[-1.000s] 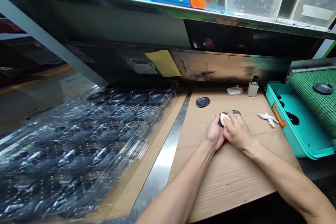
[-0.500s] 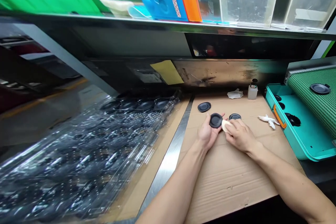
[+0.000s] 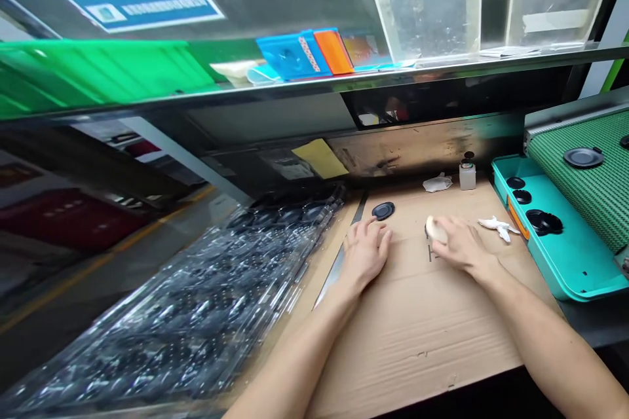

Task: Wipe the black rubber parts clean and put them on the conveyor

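Observation:
My left hand [image 3: 367,250] is palm down low over the cardboard, its fingers apart and slightly bent. Just beyond its fingertips lies a round black plastic cap [image 3: 383,211] with a raised rim. What is under the left palm is hidden. My right hand [image 3: 459,245] is closed on a cream-coloured pad [image 3: 436,230], holding it near the cardboard. A dark edge shows beside the pad; the rest of that piece is covered by the pad and hand.
Clear plastic trays [image 3: 221,288] of black parts lie left. A small pump bottle [image 3: 467,173], crumpled wrap [image 3: 437,182] and white scrap [image 3: 498,228] are on the cardboard [image 3: 417,321]. At right, a teal bin [image 3: 565,268] holds black parts beside a green conveyor [image 3: 580,183].
My left hand has turned palm down and moved left; the black cap it held no longer shows. My right hand with the pad has shifted slightly right. The camera view has tilted.

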Demonstrator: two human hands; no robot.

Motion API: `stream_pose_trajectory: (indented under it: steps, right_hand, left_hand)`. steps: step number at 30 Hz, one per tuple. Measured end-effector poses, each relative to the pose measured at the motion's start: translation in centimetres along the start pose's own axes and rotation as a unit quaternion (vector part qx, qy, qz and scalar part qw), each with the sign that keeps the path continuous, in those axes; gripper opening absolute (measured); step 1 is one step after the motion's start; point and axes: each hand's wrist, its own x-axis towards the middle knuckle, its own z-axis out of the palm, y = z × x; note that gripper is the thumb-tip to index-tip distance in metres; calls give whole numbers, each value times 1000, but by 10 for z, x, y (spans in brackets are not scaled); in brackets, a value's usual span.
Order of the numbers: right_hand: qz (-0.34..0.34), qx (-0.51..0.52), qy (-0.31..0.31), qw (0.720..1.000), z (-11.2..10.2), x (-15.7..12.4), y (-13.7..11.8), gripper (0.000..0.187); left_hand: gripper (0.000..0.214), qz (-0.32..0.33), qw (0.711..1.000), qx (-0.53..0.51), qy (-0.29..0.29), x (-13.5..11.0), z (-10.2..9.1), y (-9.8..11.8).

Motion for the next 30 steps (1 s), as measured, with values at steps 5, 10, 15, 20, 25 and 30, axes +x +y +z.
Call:
stream_pose_trajectory:
  steps: [5, 10, 15, 20, 25, 30]
  right_hand:
    - [92, 80, 262, 957, 7, 16, 33, 40]
    - [62, 114, 240, 962, 25, 16, 38, 38]
    - [4, 131, 206, 970, 37, 8, 16, 39]
    - [17, 59, 138, 989, 44, -4, -9, 38]
    - [18, 2, 73, 997, 42, -4, -20, 38]
    - [32, -16, 53, 998, 35, -3, -17, 41]
  left_hand:
    - [43, -35, 996, -37, -68, 23, 35, 76]
    - [17, -88, 957, -271, -60, 32, 61, 106]
    - [17, -257, 690, -675, -53, 23, 49, 105]
    - [22, -295, 495, -808, -123, 15, 30, 100]
    - [43, -329, 465, -810, -140, 10, 27, 103]
    - [39, -334, 442, -818, -154, 10, 28, 110]
